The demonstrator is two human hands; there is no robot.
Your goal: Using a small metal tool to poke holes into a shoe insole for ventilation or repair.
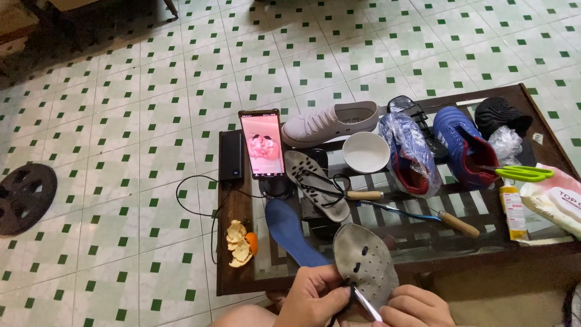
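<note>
Two hands meet at the near edge of the surface (242, 284). The left hand (315, 297) is closed round the lower edge of a grey perforated insole (365, 261), fingers curled and thumb on its face. The right hand (416, 307) pinches a thin pale tool (367, 304) whose tip lies against the insole's heel end.

Judged from its curl and thinness, the insole is light, flexible and slightly worn. It should bend readily, so a grip at the heel edge with support behind looks soundest. Its holes offer purchase, and the face does not look slippery.

Packages: to the right of the hands and beyond them, a small upright yellow-and-white tube or carton (513, 212) with printed text. Just beside it lies a soft white pack (557, 200) with dark lettering and a pink margin. Green-handled scissors (521, 174) rest above both. Well ahead of the left hand, a phone (261, 144) stands upright with a pinkish picture on its screen.
</note>
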